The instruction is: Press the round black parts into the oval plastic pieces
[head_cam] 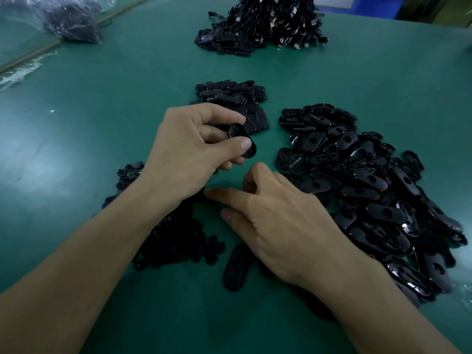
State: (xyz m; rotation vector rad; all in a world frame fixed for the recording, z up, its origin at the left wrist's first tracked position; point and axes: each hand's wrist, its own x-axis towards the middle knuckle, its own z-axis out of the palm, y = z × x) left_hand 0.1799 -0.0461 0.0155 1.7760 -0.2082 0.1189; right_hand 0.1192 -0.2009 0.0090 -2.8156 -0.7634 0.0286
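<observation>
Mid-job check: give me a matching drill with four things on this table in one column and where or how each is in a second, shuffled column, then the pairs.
Things:
1. left hand
2. cable heap
3. round parts
4. plastic bag

Places or states:
A. far left corner of the table
B. pinches an oval piece
C. near left, in a loose pile
D. far middle

Pairs: 1-B; 2-D; 3-C; 4-A
</observation>
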